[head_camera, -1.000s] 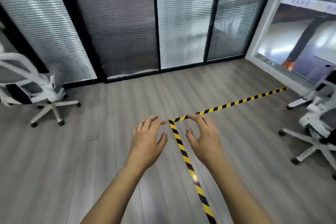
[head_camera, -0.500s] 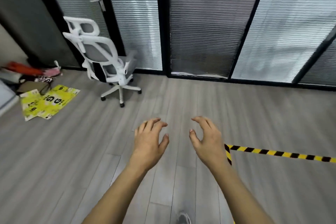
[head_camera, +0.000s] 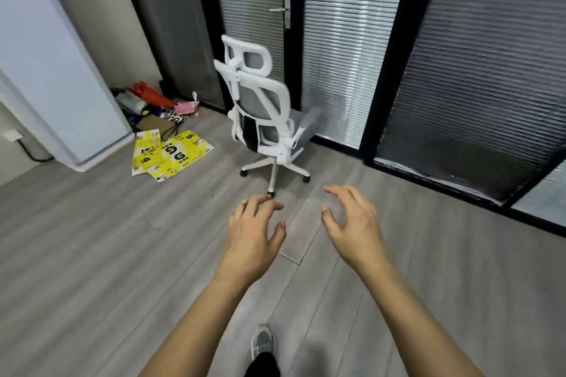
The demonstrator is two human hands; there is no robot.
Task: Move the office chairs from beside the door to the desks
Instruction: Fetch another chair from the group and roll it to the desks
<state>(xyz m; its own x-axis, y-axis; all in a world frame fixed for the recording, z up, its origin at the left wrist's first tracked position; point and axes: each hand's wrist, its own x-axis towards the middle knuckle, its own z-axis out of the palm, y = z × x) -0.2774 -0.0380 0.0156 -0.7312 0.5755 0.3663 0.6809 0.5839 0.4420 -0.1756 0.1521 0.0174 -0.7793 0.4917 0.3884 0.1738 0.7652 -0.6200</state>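
A white office chair with a grey mesh back, headrest and grey seat stands on its wheeled base right in front of the glass door, its back turned toward me. My left hand and my right hand are stretched out in front of me, palms down, fingers apart and curled, holding nothing. Both hands are short of the chair and touch nothing; the left fingertips overlap one caster in the view.
Yellow printed cardboard sheets lie on the floor left of the chair, with bags and clutter in the corner behind them. A white cabinet stands at the left. Blind-covered glass partitions run along the right. My shoe shows below.
The view has swung left and moved closer: the yellow-black floor tape and the chairs at the right are gone, and the chair by the door now stands larger, straight ahead. Both hands stay open.
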